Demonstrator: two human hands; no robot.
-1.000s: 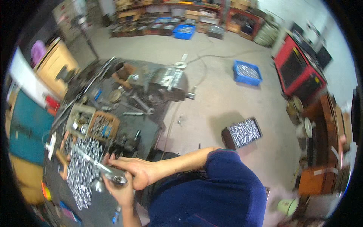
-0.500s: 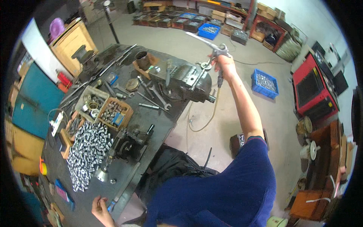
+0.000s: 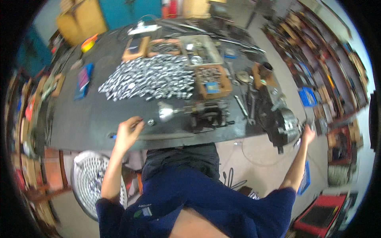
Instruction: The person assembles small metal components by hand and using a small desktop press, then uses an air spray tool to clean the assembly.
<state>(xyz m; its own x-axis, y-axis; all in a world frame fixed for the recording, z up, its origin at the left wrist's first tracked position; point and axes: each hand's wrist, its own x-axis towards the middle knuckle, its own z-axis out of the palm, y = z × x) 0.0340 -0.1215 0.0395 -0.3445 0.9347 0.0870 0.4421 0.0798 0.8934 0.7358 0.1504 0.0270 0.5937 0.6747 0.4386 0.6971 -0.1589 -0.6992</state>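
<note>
My left hand [image 3: 129,133] is over the front of the dark workbench [image 3: 95,119], fingers bent and a little apart, with nothing visible in them. Just beside its fingertips lies a small metal fitting [image 3: 151,122]. A bench-mounted fixture [image 3: 210,117] with a silver cone [image 3: 166,111] on its left end stands to the right. Far right, my right hand [image 3: 308,135] is closed next to the bench vise [image 3: 286,125]. It grips the air blow gun, which is blurred and mostly hidden there. Behind the cone spreads a large heap of shiny metal fittings [image 3: 151,77].
A wooden box of parts [image 3: 216,88] and a grey tray [image 3: 214,49] sit behind the fixture. Wrenches [image 3: 252,105] lie near the vise. A long bar [image 3: 166,136] runs along the bench's front edge. Below left stands a perforated round basket [image 3: 85,174]; an air hose [image 3: 254,159] loops below the vise.
My view has swung left toward the bench. My right hand has come down with the air blow gun from above the floor to beside the vise. My left hand has moved toward the small fitting.
</note>
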